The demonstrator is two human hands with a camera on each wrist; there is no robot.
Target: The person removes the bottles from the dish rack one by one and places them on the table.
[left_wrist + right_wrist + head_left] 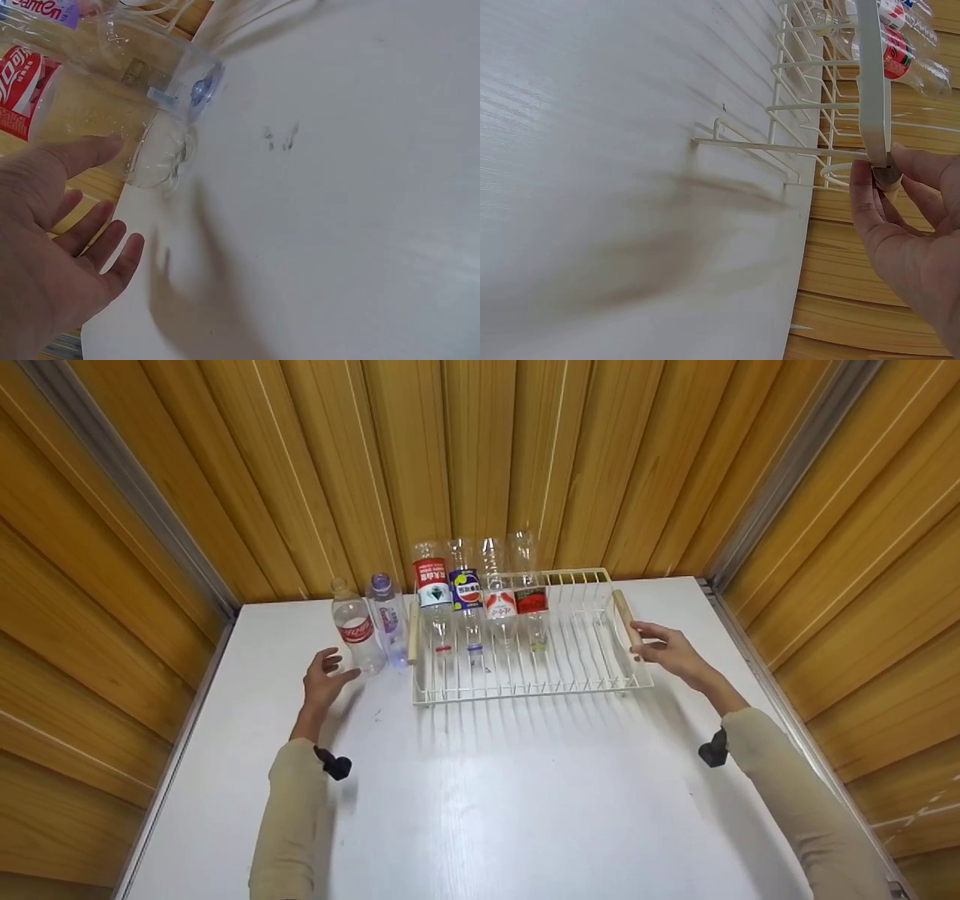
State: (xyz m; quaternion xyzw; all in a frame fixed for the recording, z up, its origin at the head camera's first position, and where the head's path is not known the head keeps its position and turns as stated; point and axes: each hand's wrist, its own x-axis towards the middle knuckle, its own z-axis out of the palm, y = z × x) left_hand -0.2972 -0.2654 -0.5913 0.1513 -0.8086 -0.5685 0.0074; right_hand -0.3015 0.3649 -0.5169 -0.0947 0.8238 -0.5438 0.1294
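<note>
Four bottles (480, 592) stand inverted in the rack (570, 679) at upper centre, two bottles (369, 622) remain on the table left of it; left hand (324, 679) open beside them, right hand (667, 649) gripping the rack's handle (625, 619).

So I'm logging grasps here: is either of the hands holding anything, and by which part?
The right hand grips the white wire rack by its wooden side handle. The left hand holds nothing, open beside the red-labelled bottle.
</note>
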